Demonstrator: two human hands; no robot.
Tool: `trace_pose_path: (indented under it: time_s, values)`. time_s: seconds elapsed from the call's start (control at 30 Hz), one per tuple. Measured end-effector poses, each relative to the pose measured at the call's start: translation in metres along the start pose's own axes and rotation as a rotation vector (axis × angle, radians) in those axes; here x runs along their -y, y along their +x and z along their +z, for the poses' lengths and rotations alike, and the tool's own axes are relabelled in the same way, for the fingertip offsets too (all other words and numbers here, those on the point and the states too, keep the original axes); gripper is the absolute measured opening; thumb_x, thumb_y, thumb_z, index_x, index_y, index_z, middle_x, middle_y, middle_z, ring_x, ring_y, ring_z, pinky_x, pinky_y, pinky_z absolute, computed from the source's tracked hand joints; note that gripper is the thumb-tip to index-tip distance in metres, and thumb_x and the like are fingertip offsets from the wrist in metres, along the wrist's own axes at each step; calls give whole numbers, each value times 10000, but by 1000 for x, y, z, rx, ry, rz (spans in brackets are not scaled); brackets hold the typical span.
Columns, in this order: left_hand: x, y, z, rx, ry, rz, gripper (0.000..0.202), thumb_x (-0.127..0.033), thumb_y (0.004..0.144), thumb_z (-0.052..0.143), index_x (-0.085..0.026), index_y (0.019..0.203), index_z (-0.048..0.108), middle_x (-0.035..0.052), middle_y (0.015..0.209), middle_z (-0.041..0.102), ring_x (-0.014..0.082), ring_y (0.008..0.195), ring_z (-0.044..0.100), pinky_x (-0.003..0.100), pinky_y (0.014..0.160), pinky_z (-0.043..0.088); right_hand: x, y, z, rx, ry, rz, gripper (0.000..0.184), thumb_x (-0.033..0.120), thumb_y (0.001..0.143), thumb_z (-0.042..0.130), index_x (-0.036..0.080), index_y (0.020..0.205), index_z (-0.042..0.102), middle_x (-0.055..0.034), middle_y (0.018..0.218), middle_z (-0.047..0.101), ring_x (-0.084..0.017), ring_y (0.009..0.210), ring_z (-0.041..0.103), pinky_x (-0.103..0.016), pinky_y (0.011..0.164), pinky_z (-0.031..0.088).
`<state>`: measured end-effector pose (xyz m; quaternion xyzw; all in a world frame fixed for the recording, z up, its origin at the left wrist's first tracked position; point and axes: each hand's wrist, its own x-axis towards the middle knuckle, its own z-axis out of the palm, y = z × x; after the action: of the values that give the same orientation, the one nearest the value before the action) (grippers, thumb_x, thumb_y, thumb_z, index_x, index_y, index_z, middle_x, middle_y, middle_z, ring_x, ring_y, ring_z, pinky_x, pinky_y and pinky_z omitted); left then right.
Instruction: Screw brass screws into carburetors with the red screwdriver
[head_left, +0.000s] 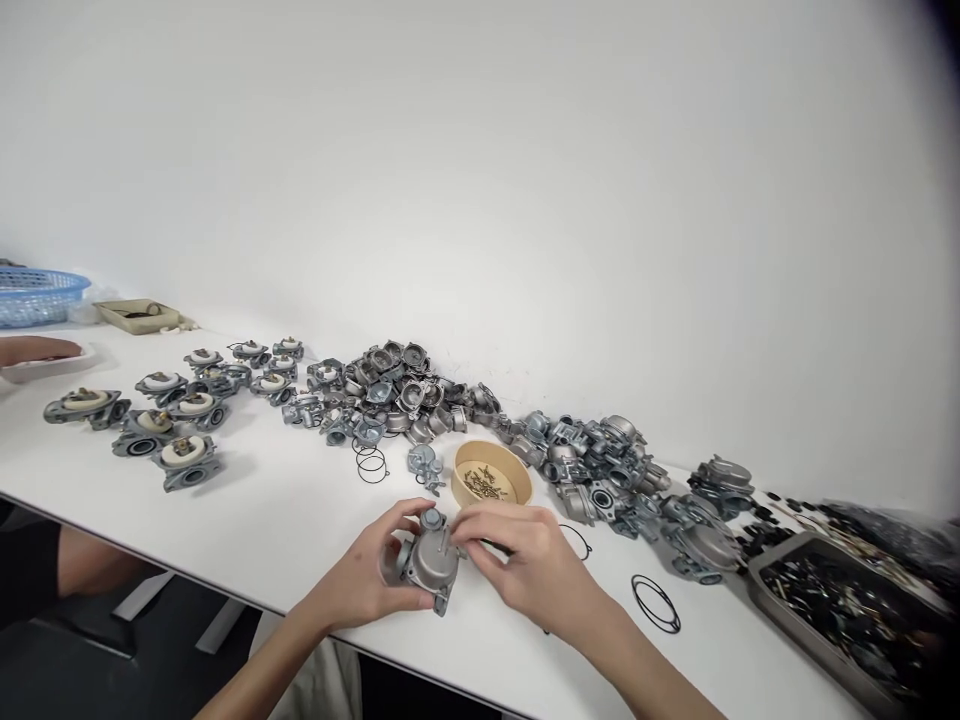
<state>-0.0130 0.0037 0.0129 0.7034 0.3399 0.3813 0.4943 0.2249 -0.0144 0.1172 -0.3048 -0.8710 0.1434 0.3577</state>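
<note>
My left hand (367, 580) is closed around a grey metal carburetor body (429, 560), held just above the white table (285, 520) near its front edge. My right hand (529, 565) pinches at the top right of the same part, fingers pressed together; whatever small piece they hold is hidden. Just behind my hands stands a round tan bowl (491, 472) with several small brass screws in it. A loose grey metal part (424, 464) lies left of the bowl.
Piles of grey carburetor parts (390, 390) run along the wall. Assembled units with white discs (184, 452) sit at left. Black O-rings (655, 603) lie on the table. A dark tray of black pieces (832, 600) is at right. Another person's hand (34, 350) is far left, near a blue basket (37, 295).
</note>
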Motion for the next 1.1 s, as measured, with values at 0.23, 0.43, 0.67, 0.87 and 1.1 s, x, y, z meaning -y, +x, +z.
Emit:
trace_pose_path:
  time_s: [0.23,0.43,0.67,0.87,1.1]
  values:
    - [-7,2,1,-18,-16,27,902,-300,724,953,-273,1516,522,98,1512,630,370,1369,579,483,1144,482,14,29,29,382,-197,-46,269,-49,870,582,180,888,722,-32,893,755,-162,782,679,-249,637,464]
    - [-18,3,1,-17,-50,49,829,-277,728,934,-249,1466,557,79,1443,686,344,1314,636,449,1133,506,22,34,30,448,-277,-36,240,-33,827,626,191,866,701,-14,828,735,-191,842,638,-296,782,499]
    - [-20,3,0,1,-43,106,778,-204,732,892,-249,1432,556,58,1359,724,318,1254,682,400,1092,531,39,37,33,602,-471,20,359,-103,754,580,162,986,648,-62,953,697,-236,1025,617,-310,814,518]
    - [-11,3,0,11,-23,103,793,-187,763,858,-297,1467,509,43,1414,704,318,1285,677,413,1123,520,53,45,32,748,-573,32,401,-94,777,572,140,1096,638,-110,1053,697,-283,1108,617,-381,950,539]
    - [-14,1,0,21,-27,103,781,-202,790,826,-335,1483,492,35,1397,716,337,1293,685,419,1113,530,60,47,36,796,-711,-42,373,-64,771,633,108,1101,650,-147,1025,732,-314,1041,655,-404,901,561]
